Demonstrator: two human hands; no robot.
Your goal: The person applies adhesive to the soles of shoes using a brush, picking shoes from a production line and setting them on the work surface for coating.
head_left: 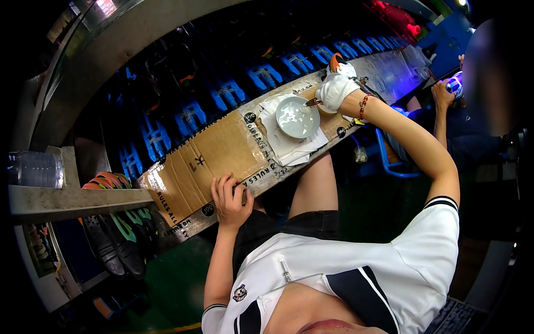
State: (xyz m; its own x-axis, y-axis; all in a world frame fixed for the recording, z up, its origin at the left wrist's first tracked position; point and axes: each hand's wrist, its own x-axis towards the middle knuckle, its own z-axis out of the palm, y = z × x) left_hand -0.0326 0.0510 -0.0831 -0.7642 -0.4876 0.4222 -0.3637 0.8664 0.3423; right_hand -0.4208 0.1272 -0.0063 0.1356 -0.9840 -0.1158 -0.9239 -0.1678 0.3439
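Observation:
My left hand [231, 201] is bare and lies with its fingers spread on the near edge of a flattened cardboard sheet [214, 156]. My right hand [336, 93], in a white glove, is closed on a slim brown tool [313, 102] that looks like a brush. Its tip points at the rim of a white bowl [297, 117] holding a clear, shiny liquid. White paper sheets [300, 153] lie under the bowl on the cardboard. Just beyond the glove is an orange and white item [335, 62], partly hidden.
Blue clamp-like fixtures [225, 94] line the bench's far side. A metal frame arm [83, 203] crosses at left, with dark shoe soles [111, 245] below and orange-edged pieces [105, 180] beside it. A co-worker's hand [443, 93] and a blue chair frame [392, 161] are at right.

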